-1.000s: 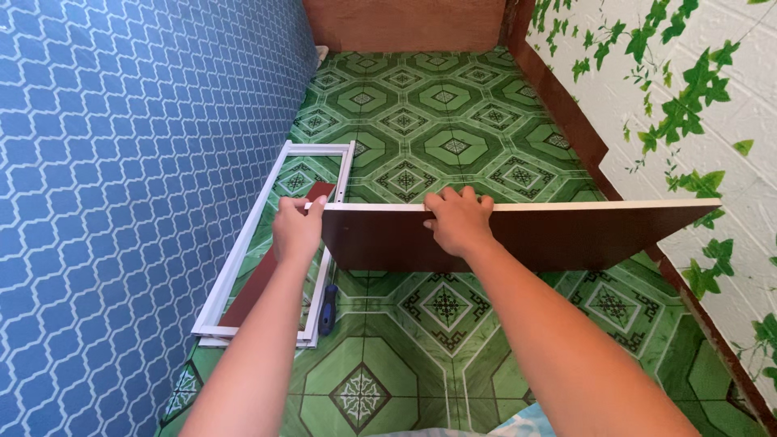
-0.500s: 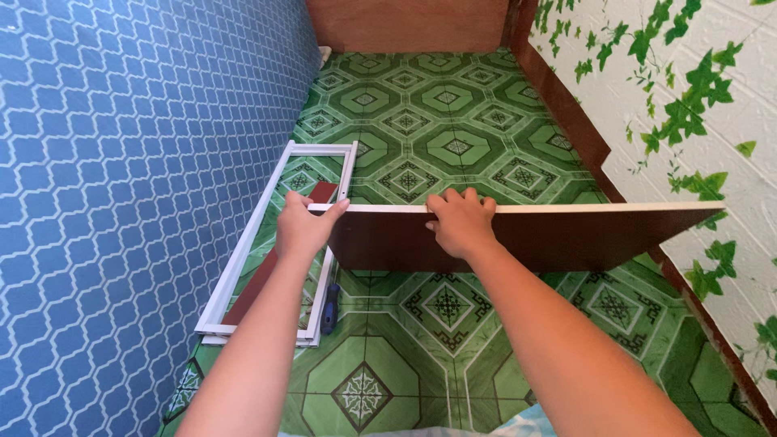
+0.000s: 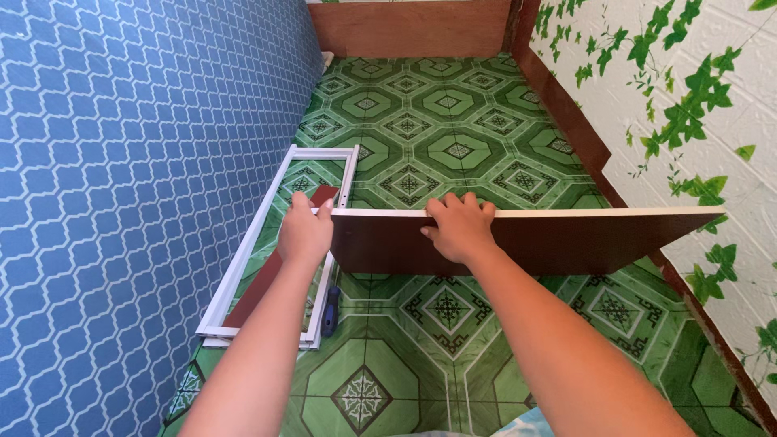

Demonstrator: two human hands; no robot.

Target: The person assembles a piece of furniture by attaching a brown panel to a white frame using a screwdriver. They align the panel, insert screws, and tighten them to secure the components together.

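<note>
Above the green patterned floor (image 3: 453, 105), both hands grip a dark brown board (image 3: 558, 241) that stands on edge, its pale top edge running level from left to right. The left hand (image 3: 304, 231) is closed around the board's left end, fingers wrapped over the corner. The right hand (image 3: 459, 226) lies over the top edge nearer the middle, fingers curled down the far side and the palm against the near face. The board's right end reaches close to the right wall.

Below the left hand, a white frame (image 3: 267, 259) lies flat on the floor along the left wall, with a reddish-brown strip (image 3: 279, 267) resting inside it. A screwdriver with a blue and black handle (image 3: 330, 311) lies on the tiles just beside the frame's near right corner.

The floor is covered in green tiles with octagon and diamond patterns. The left wall (image 3: 121, 202) is blue with a white lattice pattern. The right wall (image 3: 712, 121) is white with green ivy leaves printed on it, and a brown skirting board (image 3: 566, 113) runs along its foot. A brown wooden panel (image 3: 409, 28) closes off the far end of the narrow room.
</note>
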